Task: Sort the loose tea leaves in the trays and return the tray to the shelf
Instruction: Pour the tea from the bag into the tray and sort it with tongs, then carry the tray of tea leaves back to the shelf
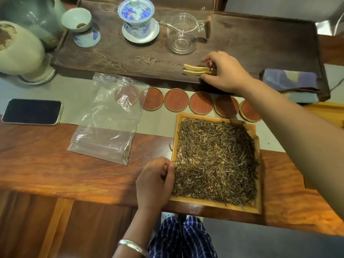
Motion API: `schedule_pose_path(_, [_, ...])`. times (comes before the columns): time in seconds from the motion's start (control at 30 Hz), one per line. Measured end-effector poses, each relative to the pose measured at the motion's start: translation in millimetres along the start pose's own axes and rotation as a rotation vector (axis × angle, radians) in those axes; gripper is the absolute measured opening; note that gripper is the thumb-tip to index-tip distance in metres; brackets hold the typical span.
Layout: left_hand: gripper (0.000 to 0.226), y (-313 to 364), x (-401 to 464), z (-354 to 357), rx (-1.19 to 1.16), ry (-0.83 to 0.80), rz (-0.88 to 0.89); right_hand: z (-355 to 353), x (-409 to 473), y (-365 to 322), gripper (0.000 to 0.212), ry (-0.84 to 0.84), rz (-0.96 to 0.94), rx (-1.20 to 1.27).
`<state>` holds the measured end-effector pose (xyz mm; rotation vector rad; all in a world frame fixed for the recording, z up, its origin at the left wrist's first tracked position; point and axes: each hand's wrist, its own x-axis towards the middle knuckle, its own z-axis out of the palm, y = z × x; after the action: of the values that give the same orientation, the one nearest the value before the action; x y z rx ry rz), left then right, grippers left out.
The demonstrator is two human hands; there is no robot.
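Tea leaves (216,161) fill the tray (257,164) my left hand (154,181) grips at its edge; my right hand (225,71) pinches bamboo tweezers (195,70) ahead. Sorting has not begun; next I must lift them.

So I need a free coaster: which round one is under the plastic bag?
The leftmost coaster in the row; the clear plastic bag covers it, the others lie bare.

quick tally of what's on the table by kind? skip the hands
Round coasters: 6 (one under the bag)
Tea tray with leaves: 1
Tongs: 1
Plastic bag: 1
Phone: 1
Lidded cup: 1
Glass pitcher: 1
Folded cloth: 1
Vases: 2
Total: 15
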<state>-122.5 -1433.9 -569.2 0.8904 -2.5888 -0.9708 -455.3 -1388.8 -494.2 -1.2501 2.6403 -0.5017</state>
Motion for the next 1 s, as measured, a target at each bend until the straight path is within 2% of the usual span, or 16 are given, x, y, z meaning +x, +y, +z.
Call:
schedule_pose_path(0.07, [0.027, -0.5, 0.8, 0.4, 0.006, -0.001, 0.004, -2.7, -7.5, -2.0, 0.046, 0.071, 0.019, 0.036])
schedule_pose_path(0.17, [0.027, -1.1, 1.3, 1.2, 0.014, 0.0, 0.007, -11.5, -33.5, -5.6, 0.037, 0.265, 0.06, 0.044])
schedule_pose_path(0.27, [0.025, -1.1, 1.6, 1.5, 0.016, 0.025, 0.022, -19.1, -89.9, -7.1, 0.029, 0.48, 0.199, 0.111])
schedule_pose_path(0.33, [0.023, 0.5, 1.1, 2.5, 0.031, 0.04, 0.041, -15.9, -144.6, -6.5, 0.025, 0.537, 0.319, 0.175])
schedule_pose_path(0.4, [0.019, 1.6, 1.2, 2.7, 0.015, 0.039, 0.032, -3.6, -203.3, -5.6, 0.022, 0.515, 0.44, 0.204])
schedule_pose_path(0.5, [0.014, 1.1, 3.4, -1.4, -0.044, -0.021, -0.042, 19.5, -262.7, -4.2, 0.022, 0.394, 0.585, 0.183])
schedule_pose_path(0.67, [0.013, 3.3, 2.8, -6.2, -0.022, -0.054, 0.006, 42.6, -276.1, -11.1, 0.02, 0.177, 0.609, 0.148])
schedule_pose_path(0.83, [0.013, 6.2, 5.0, -11.0, -0.023, -0.149, -0.006, 56.7, -277.2, -17.9, 0.024, 0.216, 0.634, 0.213])
schedule_pose_path(1.0, [0.022, 13.1, 5.1, -12.2, -0.055, -0.148, -0.008, 58.6, -275.0, -10.4, 0.029, 0.274, 0.7, 0.481])
